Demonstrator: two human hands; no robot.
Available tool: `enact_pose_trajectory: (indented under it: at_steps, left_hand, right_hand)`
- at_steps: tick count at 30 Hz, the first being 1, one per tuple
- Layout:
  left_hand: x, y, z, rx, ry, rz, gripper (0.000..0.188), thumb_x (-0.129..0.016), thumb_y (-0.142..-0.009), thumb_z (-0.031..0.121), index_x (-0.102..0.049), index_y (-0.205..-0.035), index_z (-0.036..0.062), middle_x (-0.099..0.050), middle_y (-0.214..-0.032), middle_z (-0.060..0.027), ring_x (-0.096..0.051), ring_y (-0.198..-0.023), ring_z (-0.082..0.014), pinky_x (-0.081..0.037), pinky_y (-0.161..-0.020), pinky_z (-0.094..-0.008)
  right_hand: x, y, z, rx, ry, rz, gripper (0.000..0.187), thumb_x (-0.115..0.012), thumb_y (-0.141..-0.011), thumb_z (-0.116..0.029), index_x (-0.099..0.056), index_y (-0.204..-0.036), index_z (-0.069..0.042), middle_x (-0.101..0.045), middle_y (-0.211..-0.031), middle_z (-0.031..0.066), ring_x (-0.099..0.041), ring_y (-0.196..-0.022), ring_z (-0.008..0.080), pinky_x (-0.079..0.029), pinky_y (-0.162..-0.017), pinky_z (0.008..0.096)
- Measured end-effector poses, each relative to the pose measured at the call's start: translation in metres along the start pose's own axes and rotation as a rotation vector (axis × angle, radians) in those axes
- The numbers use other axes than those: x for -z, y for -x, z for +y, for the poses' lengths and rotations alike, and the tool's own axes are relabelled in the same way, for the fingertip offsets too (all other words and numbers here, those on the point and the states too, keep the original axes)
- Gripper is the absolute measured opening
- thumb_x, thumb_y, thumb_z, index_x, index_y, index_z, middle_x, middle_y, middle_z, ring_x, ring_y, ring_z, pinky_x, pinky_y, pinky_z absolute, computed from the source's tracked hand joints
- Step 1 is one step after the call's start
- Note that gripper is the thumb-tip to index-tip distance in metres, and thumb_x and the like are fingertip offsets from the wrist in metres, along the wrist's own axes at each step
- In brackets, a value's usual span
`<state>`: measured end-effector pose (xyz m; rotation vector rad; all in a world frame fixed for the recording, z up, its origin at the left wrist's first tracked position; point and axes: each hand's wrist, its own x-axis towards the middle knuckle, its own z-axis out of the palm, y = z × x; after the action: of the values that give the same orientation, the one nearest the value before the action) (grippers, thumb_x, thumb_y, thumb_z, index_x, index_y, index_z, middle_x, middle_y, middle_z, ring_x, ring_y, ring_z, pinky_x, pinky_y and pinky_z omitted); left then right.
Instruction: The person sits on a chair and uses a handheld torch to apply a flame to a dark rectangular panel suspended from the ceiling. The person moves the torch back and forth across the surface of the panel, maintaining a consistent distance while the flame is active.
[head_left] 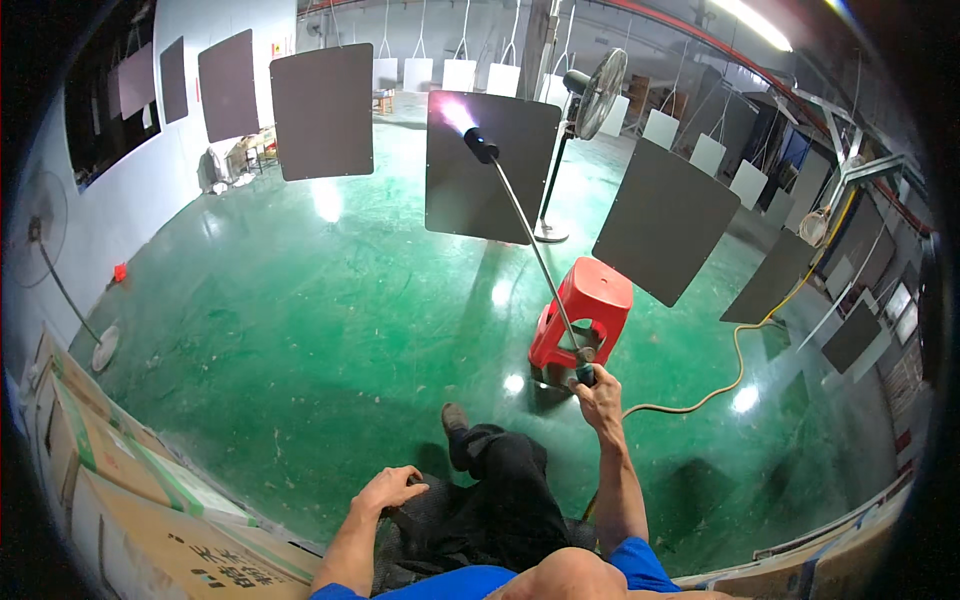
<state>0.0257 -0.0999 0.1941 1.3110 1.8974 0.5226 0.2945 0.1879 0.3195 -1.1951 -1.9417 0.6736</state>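
My right hand (600, 402) is closed round the dark handle of a gas torch (535, 235). Its long thin metal tube reaches forward to a black nozzle (481, 146), and a pinkish-white flame (456, 112) comes out of it. The flame lies in front of the upper left part of a dark grey panel (490, 195) that hangs ahead; whether it touches the surface I cannot tell. My left hand (391, 488) holds nothing and lies over dark cloth at my lap, thumb apart from the fingers.
Several more dark panels (325, 115) hang in a curved row to both sides. A red plastic stool (598, 290) stands under the torch tube. Behind the middle panel is a standing fan (602, 95). A yellowish hose (738, 375) winds across the green floor (300, 330). Cardboard boxes (130, 500) line the near left.
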Motion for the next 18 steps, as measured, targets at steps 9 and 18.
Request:
enact_pose_trajectory:
  at_steps: [9, 18]
  left_hand:
    - [-0.004, -0.005, -0.008, -0.007, -0.036, 0.010, 0.048, -0.064, -0.087, 0.042, -0.063, -0.117, 0.0038, -0.071, -0.091, -0.0171, -0.069, -0.082, -0.0298, -0.053, -0.078, -0.0407]
    - [0.001, 0.002, 0.009, -0.026, 0.008, 0.012, 0.045, -0.066, -0.087, 0.039, -0.064, -0.114, 0.0020, -0.070, -0.082, -0.0161, -0.068, -0.072, -0.0258, -0.053, -0.072, -0.0384]
  right_hand:
    - [-0.036, 0.006, 0.021, 0.010, 0.125, -0.064, 0.037, -0.072, -0.074, -0.027, -0.066, -0.100, -0.001, -0.068, -0.085, 0.0228, -0.066, -0.080, 0.0391, -0.050, -0.072, 0.0463]
    - [-0.020, 0.036, 0.049, -0.106, 0.267, -0.176, 0.037, -0.072, -0.072, -0.028, -0.065, -0.094, 0.000, -0.067, -0.084, 0.0235, -0.065, -0.082, 0.0394, -0.050, -0.073, 0.0475]
